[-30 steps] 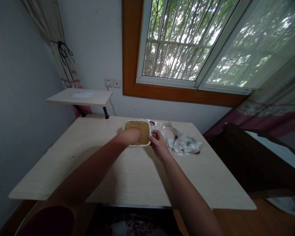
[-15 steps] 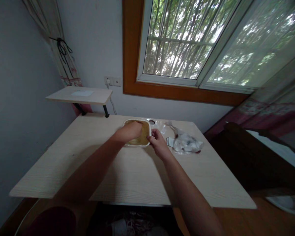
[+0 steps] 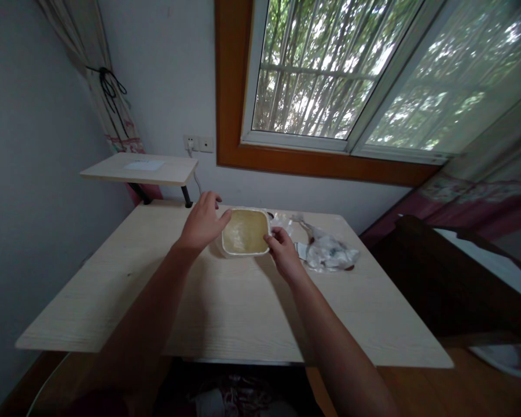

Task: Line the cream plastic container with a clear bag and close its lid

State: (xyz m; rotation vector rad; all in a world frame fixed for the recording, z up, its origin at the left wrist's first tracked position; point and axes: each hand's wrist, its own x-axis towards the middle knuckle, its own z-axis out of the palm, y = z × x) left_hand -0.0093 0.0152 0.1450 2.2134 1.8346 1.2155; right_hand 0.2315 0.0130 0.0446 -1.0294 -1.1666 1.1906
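A rectangular plastic tub [image 3: 245,253] with a white rim and a yellowish inside is on the pale wooden desk, seemingly a little tilted. The fingers and thumb of my right hand [image 3: 283,250] pinch the right side of its rim. At the upper left corner is my left hand [image 3: 202,223], fingers raised and spread from the thumb, holding nothing. Its thumb tip is close to the rim; whether it touches, I cannot tell. Just right of my right hand lies a crumpled clear plastic bag [image 3: 332,255] with something inside that I cannot make out.
The desk [image 3: 243,313] stands against the wall under a window [image 3: 308,75]. A small raised shelf [image 3: 141,168] with a paper on it is at the back left. A cable runs down from a wall socket [image 3: 191,143]. Dark furniture [image 3: 460,278] stands to the right.
My left hand has come out of the tub and moved left and up, its fingers opening. The tub has shifted slightly right and its tilt differs. My right hand keeps its grip.
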